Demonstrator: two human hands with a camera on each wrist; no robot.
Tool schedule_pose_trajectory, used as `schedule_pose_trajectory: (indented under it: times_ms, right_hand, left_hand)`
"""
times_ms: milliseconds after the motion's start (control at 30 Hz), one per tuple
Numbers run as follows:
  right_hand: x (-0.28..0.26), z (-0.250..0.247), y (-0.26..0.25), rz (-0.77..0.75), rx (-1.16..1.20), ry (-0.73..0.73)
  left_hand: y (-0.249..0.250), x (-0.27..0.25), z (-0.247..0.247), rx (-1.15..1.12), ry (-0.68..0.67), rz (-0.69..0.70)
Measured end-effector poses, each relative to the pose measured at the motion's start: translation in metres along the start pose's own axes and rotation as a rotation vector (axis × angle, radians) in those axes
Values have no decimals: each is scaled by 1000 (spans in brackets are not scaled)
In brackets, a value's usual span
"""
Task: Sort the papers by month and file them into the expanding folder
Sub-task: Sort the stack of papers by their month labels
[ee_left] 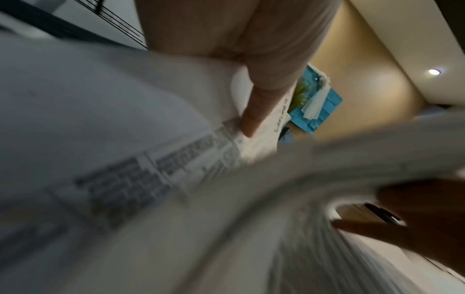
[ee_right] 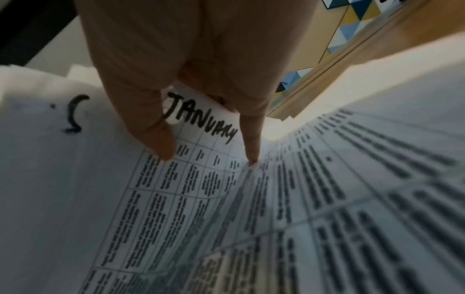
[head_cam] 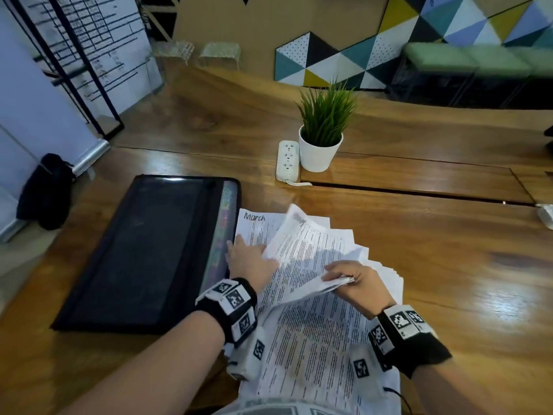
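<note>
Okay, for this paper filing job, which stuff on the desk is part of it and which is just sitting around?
Part of the job:
- papers, one headed March
- lifted sheet, gripped by right hand
- left hand, flat on the March sheet
- expanding folder

Just lying about:
- potted plant
- power strip
- black bag

White papers (head_cam: pixel 311 339) with black print, black folder (head_cam: pixel 140 253), white pot (head_cam: pixel 318 154) of green plant (head_cam: pixel 326 115), brown wooden table (head_cam: pixel 434 250), white power strip (head_cam: pixel 288 160)
</note>
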State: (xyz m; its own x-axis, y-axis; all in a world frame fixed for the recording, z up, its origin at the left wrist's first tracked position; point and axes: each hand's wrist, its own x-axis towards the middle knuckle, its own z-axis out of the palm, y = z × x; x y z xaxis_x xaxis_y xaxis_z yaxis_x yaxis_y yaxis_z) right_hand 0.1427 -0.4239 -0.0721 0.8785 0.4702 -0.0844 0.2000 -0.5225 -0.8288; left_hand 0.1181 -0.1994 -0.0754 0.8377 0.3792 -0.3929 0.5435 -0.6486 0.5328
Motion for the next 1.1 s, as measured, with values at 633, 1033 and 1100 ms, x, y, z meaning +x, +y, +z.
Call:
schedule_pose_trajectory:
  times_ms: [633,1033,1100]
  right_hand:
    - [8,5,3,23,39,-9]
    - [7,-5,-2,-22,144,9]
    - [11,-4,-4,-42,110,4]
  left_hand:
    - [-2,-13,-7,15,95,146]
    - [-4,-25,-15,98,-32,380]
    - [-12,-19,-23,-96,-2,303]
